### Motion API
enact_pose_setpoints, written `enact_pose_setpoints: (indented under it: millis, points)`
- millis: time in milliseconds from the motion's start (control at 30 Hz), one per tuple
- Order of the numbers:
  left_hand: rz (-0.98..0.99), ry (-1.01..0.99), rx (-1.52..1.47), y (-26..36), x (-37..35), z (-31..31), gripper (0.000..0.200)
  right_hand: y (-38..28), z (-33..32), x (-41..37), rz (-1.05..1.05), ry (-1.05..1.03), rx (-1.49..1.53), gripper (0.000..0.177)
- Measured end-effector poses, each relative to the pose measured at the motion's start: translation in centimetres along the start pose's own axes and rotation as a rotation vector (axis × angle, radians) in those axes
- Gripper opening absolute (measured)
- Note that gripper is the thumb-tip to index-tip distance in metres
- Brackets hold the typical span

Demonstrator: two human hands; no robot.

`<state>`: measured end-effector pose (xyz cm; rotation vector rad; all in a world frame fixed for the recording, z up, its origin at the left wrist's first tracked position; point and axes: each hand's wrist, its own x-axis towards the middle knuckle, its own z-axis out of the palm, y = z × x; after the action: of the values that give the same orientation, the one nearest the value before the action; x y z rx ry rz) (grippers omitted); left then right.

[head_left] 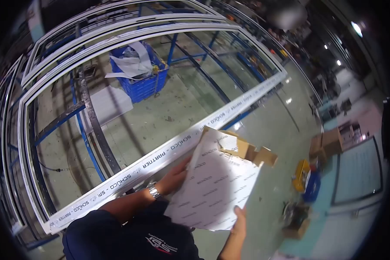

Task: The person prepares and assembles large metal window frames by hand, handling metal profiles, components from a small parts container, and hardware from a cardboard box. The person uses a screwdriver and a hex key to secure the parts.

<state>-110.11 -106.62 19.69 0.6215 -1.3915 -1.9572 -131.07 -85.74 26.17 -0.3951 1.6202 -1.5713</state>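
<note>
A flat white cardboard box [216, 186] with repeated grey lettering is held up in front of my body, tilted. Its far end is torn, and brown cardboard flaps [247, 151] stick out there. My left hand [174, 177], with a metal watch on the wrist, grips the box's left side; its fingertips are hidden behind the box. My right hand [238, 223] clasps the lower right edge, thumb on the printed face. Just beyond the box lies a white window frame [160, 157] with printed protective film.
The frame rests on blue and black metal supports [89, 138]. Below it, a blue crate [145, 86] holds white sheet scraps. To the right are a brown carton [327, 145], a yellow container [300, 175] and a blue one [311, 187] near a teal surface.
</note>
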Motion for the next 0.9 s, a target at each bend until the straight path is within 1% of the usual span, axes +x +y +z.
enact_pose_setpoints:
  millis: [33,67,167,233,267,300,333,367,400,433,467,500,533,633,667,700,733,767,800,833,867,900]
  points:
    - [0.058,0.042,0.073,-0.4,0.5,-1.2,0.065,0.0,1.3,1.5,0.027,-0.097,-0.012,0.083]
    - [0.005,0.078,0.153,-0.9,1.6,-2.9,0.065,-0.7,3.2,3.2,0.095,-0.207,0.011,0.088]
    - [0.045,0.158,-0.391,1.6,0.8,-5.6,0.069,-1.6,7.9,9.2,0.220,-0.444,0.157,0.094]
    - [0.143,0.245,-0.200,3.8,-0.2,-7.4,0.074,-3.1,11.9,12.9,0.198,-0.588,0.060,0.094]
    - [0.191,0.287,-0.100,5.1,-0.4,-8.4,0.077,-4.7,14.8,14.1,0.191,-0.585,-0.043,0.092]
    - [0.236,0.327,0.001,6.2,-0.3,-9.1,0.080,-5.1,16.9,16.4,0.258,-0.680,-0.014,0.090]
    - [0.200,0.434,-0.028,7.0,0.0,-9.5,0.082,-5.0,18.8,19.3,0.325,-0.774,0.013,0.088]
    - [0.169,0.493,0.022,6.8,0.3,-10.3,0.080,-4.4,20.5,22.0,0.391,-0.867,0.040,0.086]
    - [0.142,0.553,0.073,6.2,0.4,-11.2,0.079,-3.2,22.2,24.8,0.435,-0.923,0.045,0.077]
    - [0.118,0.613,0.127,5.8,0.8,-12.1,0.077,-2.5,23.8,27.2,0.513,-0.926,0.016,0.076]
    - [0.042,0.688,0.154,6.0,1.1,-12.3,0.076,-1.6,25.4,29.4,0.591,-0.929,-0.014,0.074]
    - [-0.083,0.820,0.116,6.2,1.6,-12.1,0.077,-0.9,27.1,31.3,0.670,-0.932,-0.047,0.072]
    - [-0.048,0.932,0.092,5.1,2.1,-12.6,0.078,-0.7,29.0,32.5,0.627,-0.888,-0.119,0.068]
    - [-0.026,1.254,-0.011,2.5,2.3,-12.7,0.078,2.0,32.9,39.2,0.862,-0.797,-0.147,0.065]
    - [-0.019,1.358,-0.017,1.9,2.2,-12.5,0.079,4.1,34.4,42.5,0.824,-0.970,0.054,0.063]
    - [-0.024,1.459,-0.022,1.5,1.7,-11.9,0.079,4.5,37.6,45.0,0.752,-0.974,0.083,0.060]
    - [-0.003,1.531,-0.040,1.5,1.2,-10.8,0.079,5.5,41.5,48.6,0.642,-1.085,0.168,0.058]
    - [0.030,1.612,-0.061,1.6,1.0,-9.5,0.078,3.6,46.7,50.5,0.664,-1.056,0.122,0.062]
    - [0.066,1.704,-0.084,1.6,0.9,-8.5,0.078,3.6,51.6,53.9,0.682,-0.993,0.093,0.072]
    - [0.056,1.767,-0.084,2.2,0.7,-7.1,0.078,6.1,57.7,59.4,0.639,-1.100,0.138,0.084]
    - [0.047,1.821,-0.150,1.7,-0.1,-5.2,0.080,7.1,62.8,62.4,0.638,-1.111,0.137,0.091]
    - [0.060,1.874,-0.211,1.2,-1.1,-3.6,0.081,7.5,65.8,64.5,0.644,-1.093,0.123,0.098]
